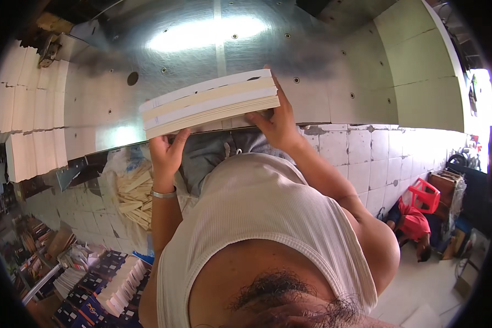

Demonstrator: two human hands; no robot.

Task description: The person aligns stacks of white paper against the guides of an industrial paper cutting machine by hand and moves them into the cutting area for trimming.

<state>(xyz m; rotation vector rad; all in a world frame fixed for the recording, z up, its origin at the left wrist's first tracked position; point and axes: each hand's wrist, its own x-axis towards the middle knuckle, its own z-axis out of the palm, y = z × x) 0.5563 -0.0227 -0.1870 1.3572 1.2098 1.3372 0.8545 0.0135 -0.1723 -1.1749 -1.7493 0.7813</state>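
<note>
A thick stack of paper [210, 102], in white and cream layers, is gripped at its two ends over the near edge of a metal table [317, 65]. My left hand [167, 154] grips the stack's left end, thumb against its near face. At the right end, my right hand [279, 123] has its thumb below the near edge and its fingers reaching round behind. The stack is slightly tilted, with its right end farther away. My palms and the stack's underside are hidden, so I cannot tell whether it touches the tabletop.
Tall cream paper piles [33, 109] line the table's left side. Pale green blocks [423, 71] stand at its right. Below left lies a bag of paper offcuts [134, 199], with stacked books [101, 284] nearer. A person in red [413, 221] is by a red plastic chair [425, 195].
</note>
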